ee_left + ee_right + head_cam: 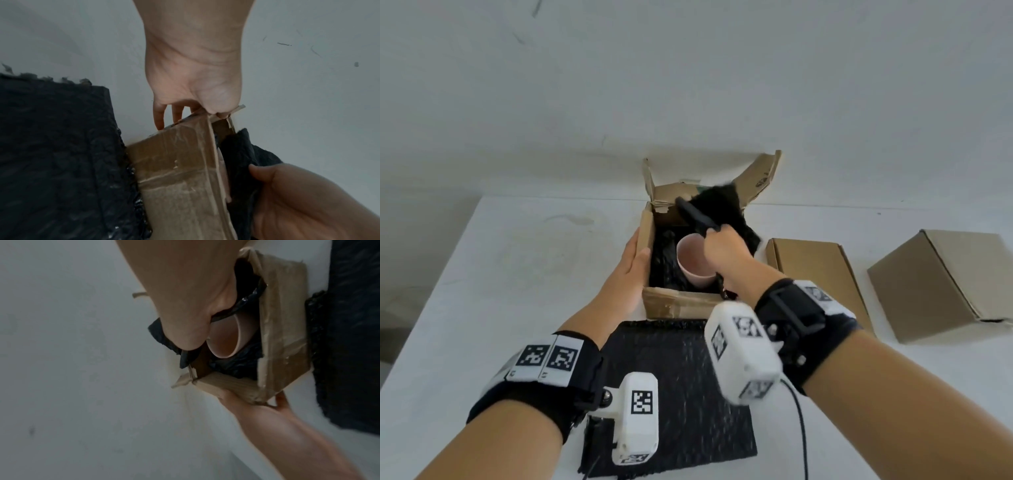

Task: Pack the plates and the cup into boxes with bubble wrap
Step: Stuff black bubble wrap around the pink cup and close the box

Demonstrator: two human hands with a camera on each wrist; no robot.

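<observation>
A pink cup [693, 257] [224, 340] stands inside the open cardboard box [674, 303] [180, 170], which is lined with black bubble wrap. My left hand [638, 255] [193, 78] holds the box's left wall, fingers down the outside and thumb over the rim. Above the cup, my right hand [719, 240] [185, 305] grips a bunched piece of black bubble wrap [719, 202] [162, 335] that rises toward the back flap. The cup's base is hidden by the wrap.
A flat sheet of black bubble wrap [678, 377] [57, 154] lies on the white table [517, 274] just in front of the box. Two closed cardboard boxes [815, 270] [941, 284] sit to the right. A pale wall stands close behind.
</observation>
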